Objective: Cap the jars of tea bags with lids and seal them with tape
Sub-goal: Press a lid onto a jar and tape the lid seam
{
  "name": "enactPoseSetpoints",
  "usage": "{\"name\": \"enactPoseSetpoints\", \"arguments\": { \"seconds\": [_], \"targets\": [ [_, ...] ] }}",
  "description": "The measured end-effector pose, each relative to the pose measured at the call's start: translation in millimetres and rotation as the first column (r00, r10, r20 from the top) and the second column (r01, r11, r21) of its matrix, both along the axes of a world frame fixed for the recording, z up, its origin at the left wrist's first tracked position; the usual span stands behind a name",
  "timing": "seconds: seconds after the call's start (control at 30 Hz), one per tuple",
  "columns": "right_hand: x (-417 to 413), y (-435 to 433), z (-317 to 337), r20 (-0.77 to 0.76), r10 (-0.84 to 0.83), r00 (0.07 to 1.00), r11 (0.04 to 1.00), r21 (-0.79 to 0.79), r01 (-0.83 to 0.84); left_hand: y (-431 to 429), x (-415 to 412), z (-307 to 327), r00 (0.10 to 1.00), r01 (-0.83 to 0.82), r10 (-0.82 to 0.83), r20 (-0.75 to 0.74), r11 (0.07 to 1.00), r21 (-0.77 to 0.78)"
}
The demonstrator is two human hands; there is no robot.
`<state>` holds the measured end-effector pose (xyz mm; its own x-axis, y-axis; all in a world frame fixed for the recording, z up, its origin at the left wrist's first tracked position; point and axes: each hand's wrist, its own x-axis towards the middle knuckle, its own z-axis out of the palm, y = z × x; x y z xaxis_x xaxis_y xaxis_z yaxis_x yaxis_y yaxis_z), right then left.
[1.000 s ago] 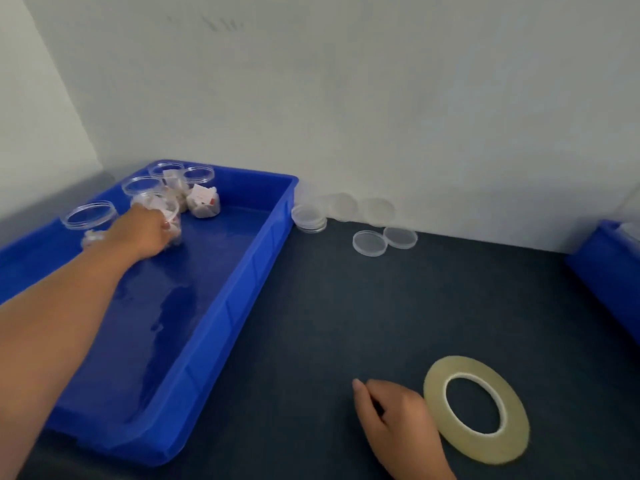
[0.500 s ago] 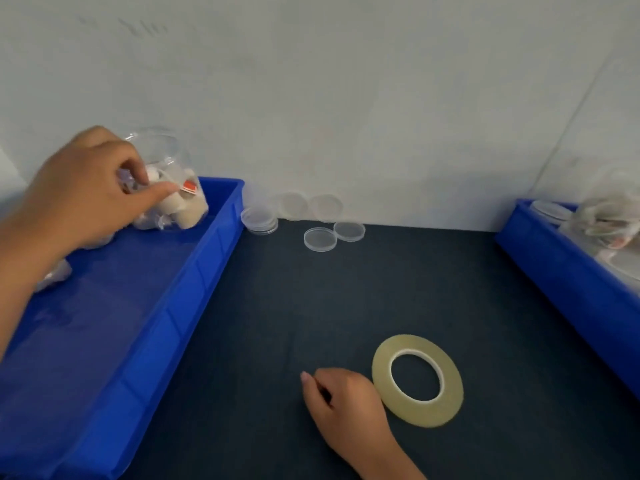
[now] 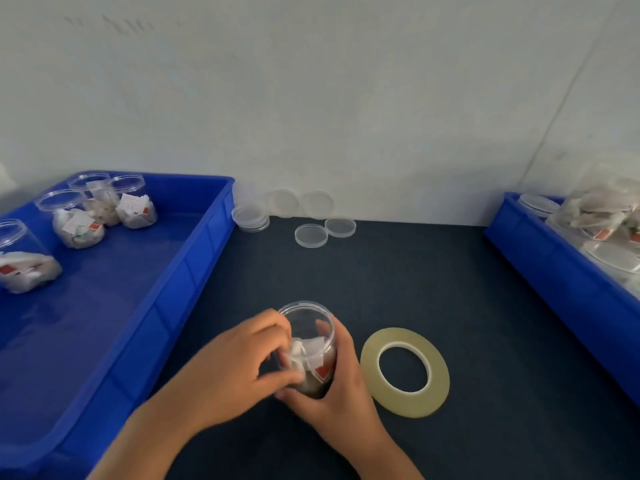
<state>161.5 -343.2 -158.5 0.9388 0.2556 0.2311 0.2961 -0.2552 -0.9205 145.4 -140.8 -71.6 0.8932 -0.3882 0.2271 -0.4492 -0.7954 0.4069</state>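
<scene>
An open clear jar of tea bags (image 3: 309,344) stands on the dark mat near the front, with no lid on it. My left hand (image 3: 239,368) grips its left side and my right hand (image 3: 341,386) wraps its right side and base. A flat roll of yellowish tape (image 3: 404,400) lies on the mat just right of the jar. Clear lids lie by the wall: a stack (image 3: 250,216), two flat ones (image 3: 311,235) (image 3: 340,227), and two leaning on the wall (image 3: 283,202).
A blue tray (image 3: 194,268) on the left holds several open jars of tea bags (image 3: 78,223) at its far end. Another blue tray (image 3: 554,271) at the right edge holds capped jars (image 3: 602,216). A white wall runs behind the mat.
My left hand carried the jar out of the left tray and down onto the mat. My right hand moved from beside the tape roll onto the jar.
</scene>
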Motion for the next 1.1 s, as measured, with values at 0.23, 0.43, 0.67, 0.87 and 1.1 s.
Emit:
{"name": "enactPoseSetpoints", "arguments": {
  "seconds": [0.23,0.43,0.67,0.87,1.1],
  "targets": [
    [6.0,-0.4,-6.3,0.056,-0.090,0.994,0.996,0.030,0.089,-5.4,24.4,-25.9,0.989,0.072,-0.017,0.147,0.925,-0.374],
    [6.2,2.7,-9.9,0.063,-0.114,0.991,0.993,-0.011,0.115,-1.3,148.1,-35.0,0.880,-0.473,0.428,-0.205,0.756,-0.453],
    [9.4,4.7,-11.0,0.088,-0.113,0.990,0.993,-0.033,0.116,-20.4,278.9,-56.6,0.910,-0.311,0.346,-0.227,0.934,0.175],
    [10.0,2.2,-9.2,0.109,-0.117,0.987,0.991,-0.045,0.123,-29.2,280.8,-77.6,0.904,-0.387,0.403,-0.144,0.913,0.128],
    [10.4,0.1,-7.9,0.106,-0.119,0.987,0.989,-0.071,0.126,-9.9,208.6,-68.1,0.881,-0.465,0.455,-0.127,0.883,-0.062]
  ]
}}
